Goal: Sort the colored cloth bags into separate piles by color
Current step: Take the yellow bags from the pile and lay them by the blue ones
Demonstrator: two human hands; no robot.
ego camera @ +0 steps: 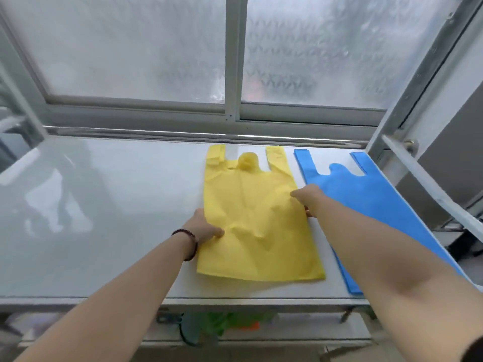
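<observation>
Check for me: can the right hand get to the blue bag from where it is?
Probably yes. The right hand rests at the yellow bag's right edge, the blue bag lies flat just beside it, and nothing stands between them.

white table (pixel 109 205) under yellow bag (pixel 256 218), blue bag (pixel 371 199)

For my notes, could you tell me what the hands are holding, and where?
Both hold the flat yellow cloth bag: left hand at its left edge, right hand at its right edge.

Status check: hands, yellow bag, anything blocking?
Left hand and right hand grip opposite edges of yellow bag. It lies flat on table; blue bag alongside. Nothing blocking.
</observation>
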